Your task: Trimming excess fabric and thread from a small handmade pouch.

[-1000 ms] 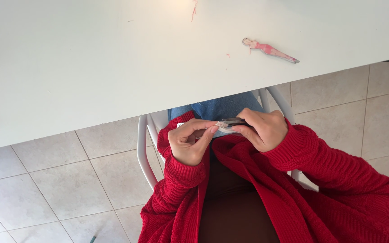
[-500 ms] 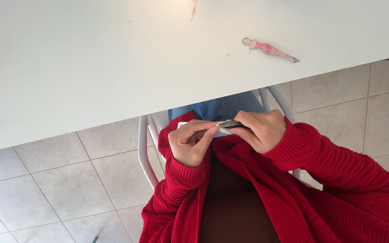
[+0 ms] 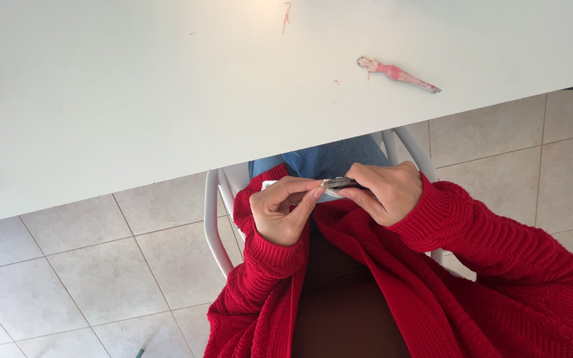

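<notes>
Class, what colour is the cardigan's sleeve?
Red, a ribbed knit sleeve; seen in the head view.

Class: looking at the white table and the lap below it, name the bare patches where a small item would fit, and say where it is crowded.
The white table is bare left of the pink cut-out figure and the red thread scraps. Crowded: the lap, where the left hand and right hand pinch a small dark object.
</notes>
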